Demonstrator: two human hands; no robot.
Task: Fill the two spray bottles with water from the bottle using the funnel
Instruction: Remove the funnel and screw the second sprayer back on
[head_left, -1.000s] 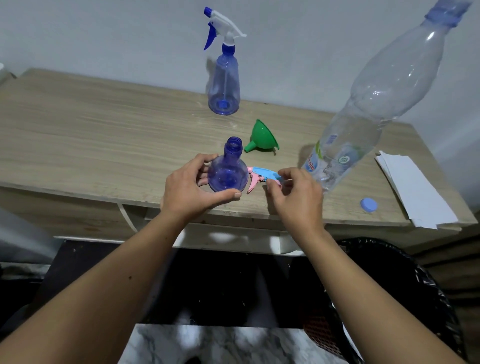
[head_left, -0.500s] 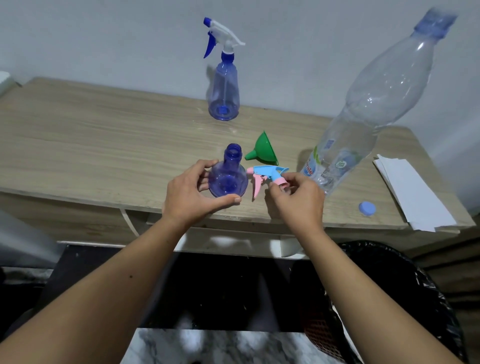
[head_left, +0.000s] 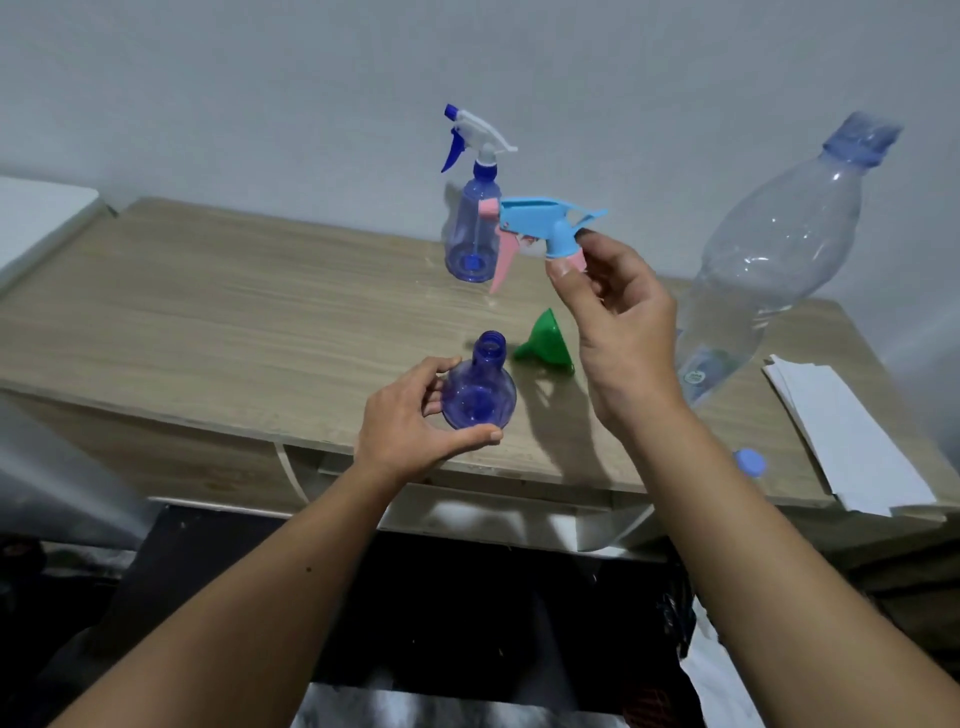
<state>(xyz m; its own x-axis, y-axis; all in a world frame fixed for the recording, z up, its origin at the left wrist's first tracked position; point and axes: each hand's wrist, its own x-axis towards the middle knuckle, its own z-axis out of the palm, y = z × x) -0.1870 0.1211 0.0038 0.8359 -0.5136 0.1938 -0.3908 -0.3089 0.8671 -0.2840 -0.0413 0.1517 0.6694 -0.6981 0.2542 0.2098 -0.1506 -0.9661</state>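
Observation:
An uncapped blue spray bottle (head_left: 480, 397) stands near the table's front edge, and my left hand (head_left: 415, 423) grips its round body. High above the table my right hand (head_left: 615, 306) pinches a light-blue and pink spray head (head_left: 545, 228) by its collar. A second blue spray bottle (head_left: 472, 239) with a white and blue trigger head stands at the back. Between the two bottles a green funnel (head_left: 548, 340) lies on its side. A large clear water bottle (head_left: 769, 260) stands at the right, its neck looking capped in blue, with little water visible low down.
The wooden table (head_left: 234, 322) stands against a pale wall. A stack of white paper (head_left: 841, 431) lies at the right end, with a blue cap (head_left: 749, 461) near the front edge. A dark bin sits below the table on the right.
My right hand has lifted the spray head from beside the open bottle up into the air. My left hand keeps its hold on the bottle. The camera has tilted upward.

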